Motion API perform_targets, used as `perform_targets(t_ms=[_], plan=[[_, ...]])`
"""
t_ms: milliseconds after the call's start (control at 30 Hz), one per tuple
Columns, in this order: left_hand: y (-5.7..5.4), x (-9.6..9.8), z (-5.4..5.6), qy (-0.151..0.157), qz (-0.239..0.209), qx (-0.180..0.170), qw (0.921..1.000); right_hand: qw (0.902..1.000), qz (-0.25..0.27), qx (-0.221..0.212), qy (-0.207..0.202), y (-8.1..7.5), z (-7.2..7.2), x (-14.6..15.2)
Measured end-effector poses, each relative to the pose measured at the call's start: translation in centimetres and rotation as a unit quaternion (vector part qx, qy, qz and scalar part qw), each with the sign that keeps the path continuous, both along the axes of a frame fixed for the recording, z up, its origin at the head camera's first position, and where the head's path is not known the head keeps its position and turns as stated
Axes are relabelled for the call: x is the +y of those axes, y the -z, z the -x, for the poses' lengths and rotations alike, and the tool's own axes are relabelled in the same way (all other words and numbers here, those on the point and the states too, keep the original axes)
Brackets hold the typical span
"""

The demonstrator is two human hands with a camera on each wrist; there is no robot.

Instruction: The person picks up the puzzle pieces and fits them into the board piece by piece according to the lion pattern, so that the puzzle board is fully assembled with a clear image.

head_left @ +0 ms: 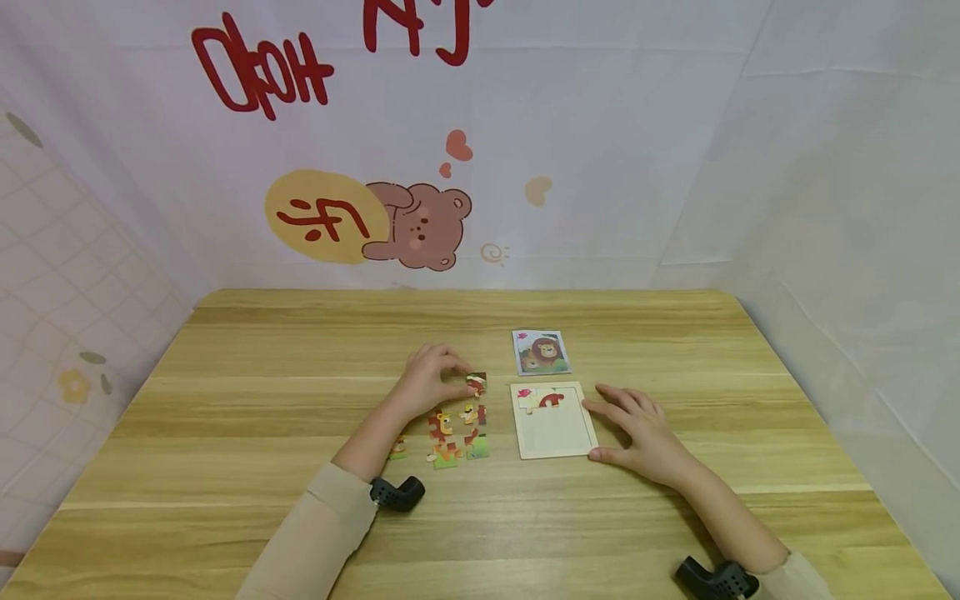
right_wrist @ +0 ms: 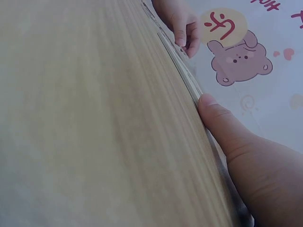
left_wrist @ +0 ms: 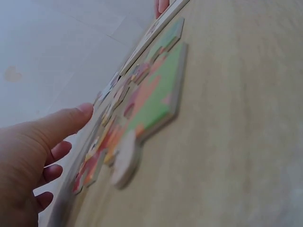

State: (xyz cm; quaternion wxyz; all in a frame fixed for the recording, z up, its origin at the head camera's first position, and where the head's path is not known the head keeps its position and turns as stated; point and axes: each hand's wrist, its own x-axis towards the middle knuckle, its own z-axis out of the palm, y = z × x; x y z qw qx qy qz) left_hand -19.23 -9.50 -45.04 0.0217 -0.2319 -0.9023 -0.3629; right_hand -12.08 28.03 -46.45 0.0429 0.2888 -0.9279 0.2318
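Observation:
My left hand (head_left: 432, 383) pinches a dark-and-red puzzle piece (head_left: 477, 383) between thumb and fingertips, at the top right of a group of loose pieces. In the left wrist view the thumb (left_wrist: 71, 120) reaches past these pieces, the other fingers curled behind it. My right hand (head_left: 637, 433) rests at the right side of a pale puzzle board (head_left: 555, 433), index fingertip at its edge and thumb at its near corner. Two joined pieces (head_left: 552, 400), pink and red, lie along the board's top left. The right wrist view shows the right thumb (right_wrist: 220, 118) against the board's edge.
A small lion picture card (head_left: 542, 352) lies just behind the board. Several loose pieces, among them a lion-face piece (head_left: 441, 425) and a green one (head_left: 477, 446), sit left of the board. Behind the wooden table (head_left: 525, 533) hangs a white printed cloth (head_left: 600, 125).

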Motion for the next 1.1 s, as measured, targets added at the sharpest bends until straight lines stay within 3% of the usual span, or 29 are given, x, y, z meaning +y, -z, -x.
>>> perform_targets(t_ms=[500,767,900,1100], plan=[[-1.3,2.8,-1.1,0.022,-0.075,0.032,0.9964,1.0,0.003,0.0,0.0,-0.2,0.1,0.1],[-0.9,5.3,-1.5,0.049,-0.082,0.054,0.9939,1.0,0.003,0.002,-0.003,-0.2,0.1,0.3],[-0.9,6.5,-1.7,0.057,-0.082,0.049,0.9937,1.0,0.003,0.005,-0.004,-0.2,0.0,0.4],[-1.1,8.0,-1.7,0.057,-0.041,0.052,0.9962,1.0,0.001,0.005,-0.005,-0.2,0.1,0.4]])
